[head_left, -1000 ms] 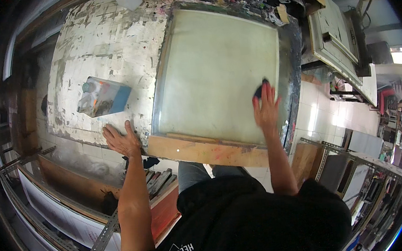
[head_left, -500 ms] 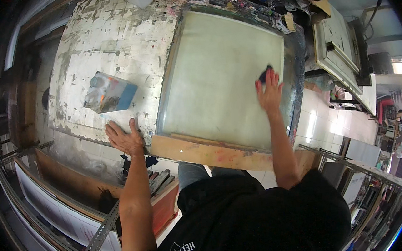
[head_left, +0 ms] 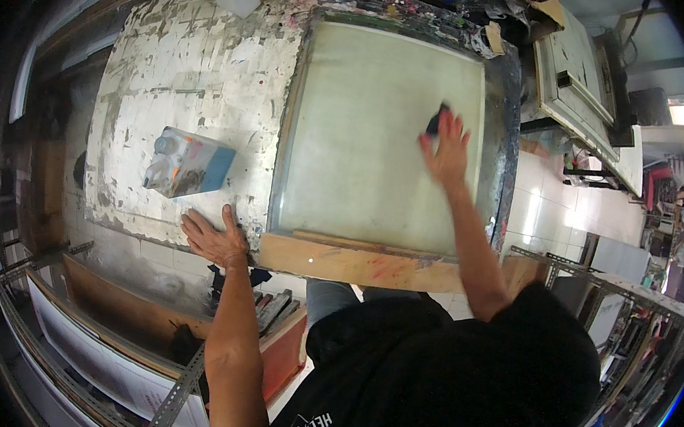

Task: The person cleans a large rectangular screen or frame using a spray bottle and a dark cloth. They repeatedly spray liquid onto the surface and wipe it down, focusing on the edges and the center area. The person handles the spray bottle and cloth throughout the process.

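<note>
Evidently, the right hand (head_left: pixel 448 159) reaches over a dark pad (head_left: pixel 436 121) on the pale green panel (head_left: pixel 368 138).
Blur hides whether its fingers grip the pad, perhaps a cloth; the left hand (head_left: pixel 217 241) lies wide-spread on the worn table's (head_left: pixel 215 66) near edge, beside the jug (head_left: pixel 191 166).

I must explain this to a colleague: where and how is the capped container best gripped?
Probably take the container by what seems a moulded handle beside the cap, though blurred. Come with the left hand from the near side: the capped end points left in view, and that hand lies close.
</note>
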### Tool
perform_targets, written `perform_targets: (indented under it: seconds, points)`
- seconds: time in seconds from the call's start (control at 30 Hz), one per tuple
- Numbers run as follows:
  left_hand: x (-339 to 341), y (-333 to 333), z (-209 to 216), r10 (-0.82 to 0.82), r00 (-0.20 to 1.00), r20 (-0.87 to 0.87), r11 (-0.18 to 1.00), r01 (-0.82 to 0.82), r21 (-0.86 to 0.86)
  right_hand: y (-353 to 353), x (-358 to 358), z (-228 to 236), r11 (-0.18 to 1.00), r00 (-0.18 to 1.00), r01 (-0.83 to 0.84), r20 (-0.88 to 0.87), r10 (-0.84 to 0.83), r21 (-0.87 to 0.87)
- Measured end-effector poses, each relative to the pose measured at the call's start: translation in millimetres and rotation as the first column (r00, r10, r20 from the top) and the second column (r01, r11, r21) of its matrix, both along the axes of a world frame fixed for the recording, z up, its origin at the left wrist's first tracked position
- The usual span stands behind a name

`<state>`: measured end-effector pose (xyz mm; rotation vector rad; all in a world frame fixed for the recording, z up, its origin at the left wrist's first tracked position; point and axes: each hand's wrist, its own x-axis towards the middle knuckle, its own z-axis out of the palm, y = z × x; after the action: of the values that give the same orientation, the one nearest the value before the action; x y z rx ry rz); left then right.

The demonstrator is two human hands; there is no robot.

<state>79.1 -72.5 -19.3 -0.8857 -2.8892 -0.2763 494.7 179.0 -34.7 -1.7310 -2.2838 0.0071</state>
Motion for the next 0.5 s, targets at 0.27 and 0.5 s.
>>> perform_targets:
  seconds: [0.27, 0.5]
  points:
    - [0.6, 5.1, 4.7, -0.021, 0.999, 0.032, 0.999, 0.02, 0.043, 60.2, 0.2, 18.5, 0.997, 0.997, 0.045, 0.066, -0.049, 0.058]
    - [-1.9, -4.6, 1.2, 0.023, 1.0, 0.019, 0.998, -0.024, 0.054, -30.9, -17.1, 13.7, 0.997, 1.0, -0.001, 0.017, 0.002, -0.076]
